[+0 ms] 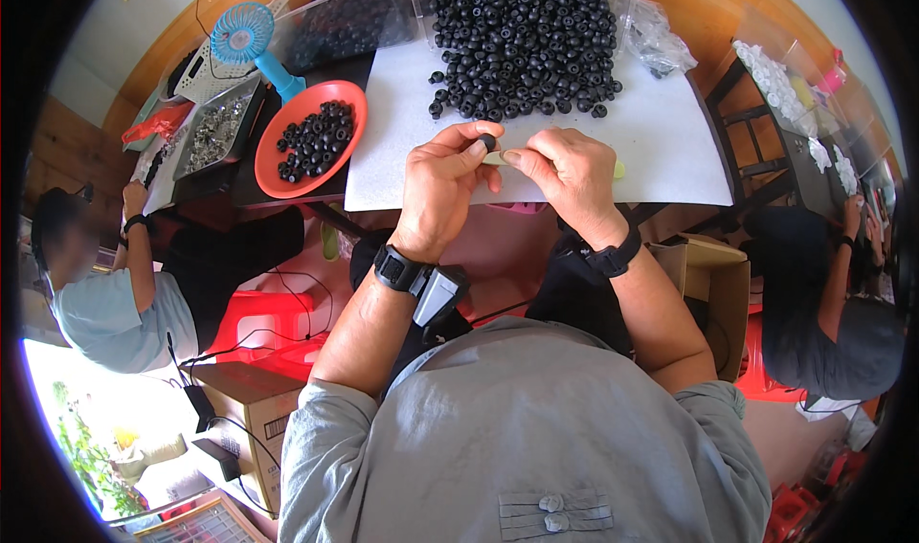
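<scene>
My left hand (436,187) pinches a small black ball-shaped piece (488,142) between thumb and fingertips. Close beside it, my right hand (576,175) is closed around a slim tool with a pale, flat, blade-like front (493,158). A yellow-green end (619,170) of that tool sticks out past the right palm; its exact kind is hard to make out. Both hands hover over the front part of a white sheet (670,165) on the table. Just beyond them lies a big heap of similar black pieces (522,41), many with a hole showing.
An orange-red bowl (270,165) of black pieces stands left, by a blue fan (243,34) and a tray of metal parts (218,130). A clear bag (656,41) lies right of the heap. Cardboard boxes (732,280) flank my seat. Co-workers (124,313) sit at both sides.
</scene>
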